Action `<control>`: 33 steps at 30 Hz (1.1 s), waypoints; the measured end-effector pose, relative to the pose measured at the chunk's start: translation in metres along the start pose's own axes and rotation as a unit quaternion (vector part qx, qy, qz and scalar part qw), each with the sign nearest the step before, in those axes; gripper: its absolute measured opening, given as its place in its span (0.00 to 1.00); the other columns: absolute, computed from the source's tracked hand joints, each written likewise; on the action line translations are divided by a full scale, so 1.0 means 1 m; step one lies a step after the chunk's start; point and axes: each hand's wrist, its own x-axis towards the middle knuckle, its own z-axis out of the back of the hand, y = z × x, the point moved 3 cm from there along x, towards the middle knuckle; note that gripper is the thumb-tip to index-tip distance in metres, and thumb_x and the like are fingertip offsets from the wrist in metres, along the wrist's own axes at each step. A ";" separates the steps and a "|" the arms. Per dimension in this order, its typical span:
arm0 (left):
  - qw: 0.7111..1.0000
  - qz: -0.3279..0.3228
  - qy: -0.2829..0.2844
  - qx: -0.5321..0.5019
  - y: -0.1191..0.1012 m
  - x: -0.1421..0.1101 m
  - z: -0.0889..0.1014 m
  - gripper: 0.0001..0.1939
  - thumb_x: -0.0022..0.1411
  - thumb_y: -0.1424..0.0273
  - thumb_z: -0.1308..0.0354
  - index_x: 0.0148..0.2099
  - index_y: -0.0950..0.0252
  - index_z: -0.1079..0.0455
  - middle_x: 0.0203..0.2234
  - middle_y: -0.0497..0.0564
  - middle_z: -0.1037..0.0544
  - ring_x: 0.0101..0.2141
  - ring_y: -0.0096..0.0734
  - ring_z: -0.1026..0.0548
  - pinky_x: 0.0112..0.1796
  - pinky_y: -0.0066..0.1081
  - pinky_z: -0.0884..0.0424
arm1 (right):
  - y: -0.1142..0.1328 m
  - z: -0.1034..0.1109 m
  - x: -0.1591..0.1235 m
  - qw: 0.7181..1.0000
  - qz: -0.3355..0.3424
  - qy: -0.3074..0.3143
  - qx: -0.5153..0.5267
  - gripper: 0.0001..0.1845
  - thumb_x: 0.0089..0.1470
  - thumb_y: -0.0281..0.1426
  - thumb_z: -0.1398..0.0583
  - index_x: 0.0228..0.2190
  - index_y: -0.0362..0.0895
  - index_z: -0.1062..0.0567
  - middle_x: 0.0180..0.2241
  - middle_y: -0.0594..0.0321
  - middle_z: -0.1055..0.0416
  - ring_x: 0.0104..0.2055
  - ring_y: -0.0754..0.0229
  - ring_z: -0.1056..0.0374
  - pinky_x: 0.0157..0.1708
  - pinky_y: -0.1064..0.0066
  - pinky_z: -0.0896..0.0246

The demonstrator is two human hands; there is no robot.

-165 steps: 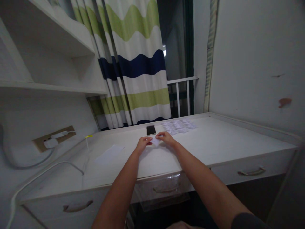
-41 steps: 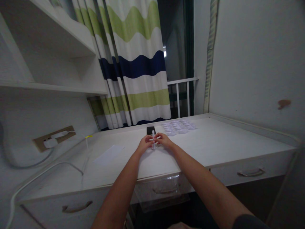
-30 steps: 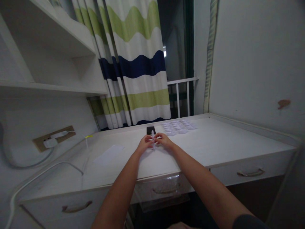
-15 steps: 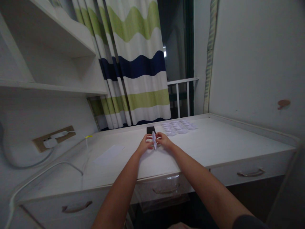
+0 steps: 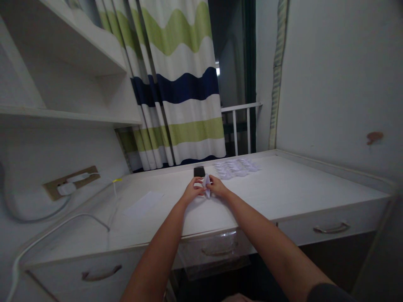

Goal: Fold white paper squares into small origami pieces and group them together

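Observation:
Between my hands a small piece of folded white paper (image 5: 207, 184) stands on edge, pointed at top and bottom, just above the white desk (image 5: 277, 184). My left hand (image 5: 192, 191) pinches it from the left with thumb and fingers. From the right, my right hand (image 5: 218, 186) grips its other side. Several similar folded white paper pieces (image 5: 236, 167) lie in rows just beyond my right hand. A small black object (image 5: 199, 171), flat and rectangular, lies behind my left hand.
White paper sheets (image 5: 145, 203) lie on the desk to the left. A white cable (image 5: 63, 222) runs along the desk's left side near a wall socket (image 5: 71, 183). Shelves (image 5: 69, 115) overhang the left, and a striped curtain (image 5: 189, 88) hangs behind.
The folded paper has turned a little and shifted slightly right, showing more of its face. My left fingers have moved slightly right with it.

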 end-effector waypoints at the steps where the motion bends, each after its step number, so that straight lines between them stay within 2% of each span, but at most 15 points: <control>1: 1.000 0.001 0.000 -0.001 0.000 0.000 0.000 0.24 0.40 0.74 0.39 0.42 0.64 0.40 0.40 0.51 0.36 0.26 0.22 0.29 0.24 0.28 0.29 | 0.000 0.000 0.000 1.000 0.002 -0.001 -0.001 0.12 0.38 0.21 0.46 0.30 0.41 0.33 0.28 0.65 0.33 0.29 0.66 0.37 0.28 0.75 0.41; 7: 1.000 0.002 -0.009 -0.017 -0.002 0.000 0.000 0.20 0.41 0.78 0.45 0.40 0.65 0.38 0.39 0.53 0.34 0.28 0.26 0.29 0.25 0.29 0.29 | 0.002 0.000 -0.001 1.000 -0.024 0.001 -0.005 0.13 0.38 0.20 0.46 0.31 0.42 0.33 0.27 0.65 0.33 0.26 0.66 0.37 0.26 0.75 0.40; 15: 0.997 0.026 -0.070 -0.031 0.002 0.006 0.003 0.17 0.37 0.81 0.52 0.34 0.66 0.34 0.32 0.50 0.28 0.27 0.30 0.29 0.23 0.27 0.31 | 0.003 -0.001 -0.001 0.999 -0.025 0.016 0.013 0.09 0.41 0.25 0.43 0.30 0.42 0.32 0.25 0.64 0.33 0.25 0.66 0.36 0.22 0.76 0.41; 19: 0.991 0.041 -0.099 -0.074 0.004 0.007 0.006 0.17 0.35 0.81 0.52 0.32 0.66 0.33 0.32 0.50 0.28 0.29 0.30 0.29 0.25 0.27 0.31 | 0.006 -0.001 -0.002 0.999 -0.023 0.029 0.031 0.09 0.44 0.29 0.43 0.32 0.42 0.31 0.21 0.66 0.33 0.22 0.66 0.36 0.22 0.76 0.42; 26: 0.991 0.041 -0.077 -0.104 0.003 0.005 0.007 0.14 0.41 0.78 0.47 0.34 0.66 0.33 0.30 0.51 0.27 0.30 0.32 0.28 0.27 0.29 0.30 | 0.007 0.000 0.000 0.999 -0.028 0.017 0.038 0.10 0.44 0.32 0.43 0.32 0.41 0.30 0.19 0.67 0.34 0.19 0.67 0.37 0.20 0.76 0.43; 29: 0.992 0.046 -0.079 -0.086 0.006 0.007 0.008 0.12 0.43 0.74 0.43 0.35 0.66 0.33 0.28 0.51 0.27 0.27 0.31 0.28 0.25 0.29 0.30 | 0.008 0.000 0.000 0.999 -0.032 0.010 0.038 0.11 0.44 0.32 0.43 0.32 0.41 0.30 0.19 0.67 0.33 0.19 0.67 0.37 0.21 0.76 0.42; 33: 0.995 0.045 -0.079 -0.045 0.014 0.012 0.009 0.13 0.44 0.71 0.42 0.36 0.66 0.34 0.20 0.48 0.29 0.22 0.28 0.29 0.21 0.27 0.32 | 0.010 0.001 0.000 0.999 -0.029 0.005 0.044 0.11 0.44 0.32 0.42 0.32 0.41 0.29 0.19 0.66 0.33 0.20 0.67 0.36 0.21 0.76 0.41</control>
